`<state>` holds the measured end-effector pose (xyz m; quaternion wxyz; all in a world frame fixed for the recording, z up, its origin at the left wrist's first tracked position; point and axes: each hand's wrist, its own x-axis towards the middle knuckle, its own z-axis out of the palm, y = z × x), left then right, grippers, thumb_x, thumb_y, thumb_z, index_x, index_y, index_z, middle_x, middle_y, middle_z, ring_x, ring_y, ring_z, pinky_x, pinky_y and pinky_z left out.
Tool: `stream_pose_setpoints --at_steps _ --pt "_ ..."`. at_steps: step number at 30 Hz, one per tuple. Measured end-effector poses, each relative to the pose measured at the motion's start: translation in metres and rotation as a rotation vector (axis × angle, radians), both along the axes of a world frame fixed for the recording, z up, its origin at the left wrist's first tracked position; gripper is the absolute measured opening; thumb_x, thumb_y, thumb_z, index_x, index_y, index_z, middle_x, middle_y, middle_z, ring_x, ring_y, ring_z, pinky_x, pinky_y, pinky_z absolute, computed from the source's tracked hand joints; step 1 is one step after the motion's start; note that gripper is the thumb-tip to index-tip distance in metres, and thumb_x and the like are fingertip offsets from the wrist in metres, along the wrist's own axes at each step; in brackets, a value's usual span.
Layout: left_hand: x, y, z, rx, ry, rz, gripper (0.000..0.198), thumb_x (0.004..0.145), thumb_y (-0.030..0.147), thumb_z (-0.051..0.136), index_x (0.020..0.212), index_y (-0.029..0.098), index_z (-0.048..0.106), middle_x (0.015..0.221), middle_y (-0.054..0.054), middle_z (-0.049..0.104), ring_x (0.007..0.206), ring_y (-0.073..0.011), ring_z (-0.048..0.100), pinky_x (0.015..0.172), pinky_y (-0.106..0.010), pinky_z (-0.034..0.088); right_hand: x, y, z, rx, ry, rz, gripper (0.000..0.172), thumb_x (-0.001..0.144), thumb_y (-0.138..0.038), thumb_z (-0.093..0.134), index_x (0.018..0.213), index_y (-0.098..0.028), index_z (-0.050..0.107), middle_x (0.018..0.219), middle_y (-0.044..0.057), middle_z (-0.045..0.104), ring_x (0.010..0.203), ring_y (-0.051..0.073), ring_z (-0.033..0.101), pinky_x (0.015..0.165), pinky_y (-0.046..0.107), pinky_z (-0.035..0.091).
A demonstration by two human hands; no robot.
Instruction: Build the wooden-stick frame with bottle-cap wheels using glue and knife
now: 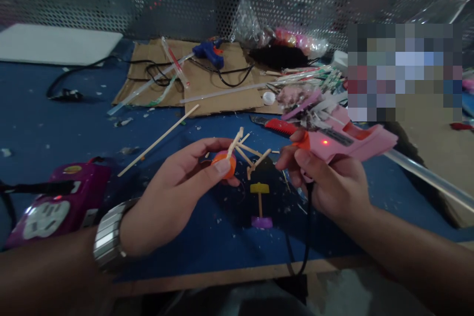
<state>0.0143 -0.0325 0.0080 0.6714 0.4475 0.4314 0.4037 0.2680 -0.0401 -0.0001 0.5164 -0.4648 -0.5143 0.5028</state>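
In the middle of the view, my left hand [185, 173] pinches an orange bottle cap [230, 167] between thumb and fingers. A small frame of thin wooden sticks [246, 150] juts from the cap toward the right. My right hand [329, 182] is wrapped round a pink hot glue gun [351, 143], its orange nozzle end pointing left toward the stick frame but apart from it. A red light glows on the gun's side. Below the hands lies a wooden stick with a yellow cap [259, 188] at one end and a purple cap [261, 222] at the other.
A purple power strip [62, 202] sits at left, near a loose wooden stick [157, 140]. Behind are cardboard pieces [222, 98], a blue glue gun [211, 53], glue sticks, a red-handled cutter [279, 126] and scraps. A white board [55, 44] lies back left; black cables cross the blue table.
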Motion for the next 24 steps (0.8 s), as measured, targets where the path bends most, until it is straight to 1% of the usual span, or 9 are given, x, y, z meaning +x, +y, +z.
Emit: stream_pose_setpoints --at_steps 3,6,9,11,15,19,24 --pt "0.004 -0.001 0.002 -0.062 -0.109 0.029 0.03 0.095 0.042 0.088 0.116 0.022 0.079 0.102 -0.002 0.076 0.088 -0.0155 0.077 0.082 -0.024 0.065 0.002 0.002 -0.003 0.009 0.01 -0.004 0.026 0.099 -0.049 0.081 0.114 -0.029 0.073 0.086 -0.001 0.08 0.056 0.012 0.061 0.051 0.028 0.051" --pt "0.005 -0.002 0.005 -0.122 -0.165 0.062 0.035 0.089 0.042 0.092 0.113 0.021 0.078 0.101 -0.002 0.076 0.086 -0.0169 0.079 0.083 -0.026 0.066 0.003 0.004 -0.005 -0.007 -0.001 -0.001 0.026 0.099 -0.049 0.08 0.117 -0.03 0.074 0.089 0.0 0.08 0.058 0.013 0.062 0.053 0.031 0.052" --pt "0.005 -0.002 0.006 -0.139 -0.16 0.068 0.039 0.086 0.043 0.095 0.112 0.021 0.077 0.101 -0.002 0.076 0.088 -0.018 0.081 0.085 -0.026 0.065 0.002 0.007 -0.005 -0.048 0.027 -0.002 0.027 0.098 -0.049 0.081 0.115 -0.029 0.074 0.089 0.001 0.081 0.058 0.014 0.062 0.053 0.031 0.051" --pt "0.004 -0.002 0.006 -0.133 -0.133 0.063 0.04 0.087 0.045 0.093 0.114 0.021 0.075 0.1 -0.002 0.077 0.09 -0.0183 0.081 0.085 -0.026 0.065 0.0 0.009 -0.005 -0.073 0.061 0.002 0.026 0.097 -0.047 0.082 0.113 -0.028 0.074 0.087 0.001 0.081 0.056 0.013 0.062 0.052 0.03 0.05" --pt "0.002 0.0 0.002 -0.08 -0.016 0.059 0.034 0.099 0.045 0.083 0.122 0.022 0.071 0.106 -0.004 0.079 0.096 -0.0196 0.08 0.092 -0.031 0.065 -0.001 0.012 -0.004 -0.082 0.096 0.035 0.022 0.099 -0.045 0.079 0.109 -0.026 0.074 0.083 0.001 0.08 0.056 0.013 0.063 0.051 0.028 0.047" --pt "0.001 0.0 -0.001 -0.024 0.051 0.04 0.03 0.105 0.044 0.075 0.123 0.022 0.068 0.108 -0.003 0.077 0.098 -0.0191 0.079 0.096 -0.033 0.064 -0.002 0.013 -0.003 -0.113 0.102 0.062 0.025 0.1 -0.048 0.077 0.109 -0.025 0.073 0.081 0.001 0.08 0.056 0.013 0.064 0.052 0.028 0.047" --pt "-0.001 -0.001 -0.004 0.023 0.057 0.01 0.034 0.106 0.047 0.074 0.128 0.023 0.065 0.113 -0.003 0.075 0.098 -0.0187 0.079 0.095 -0.033 0.063 -0.003 0.014 -0.004 -0.127 0.114 0.086 0.031 0.099 -0.052 0.078 0.112 -0.024 0.073 0.082 0.001 0.081 0.059 0.014 0.067 0.055 0.028 0.049"
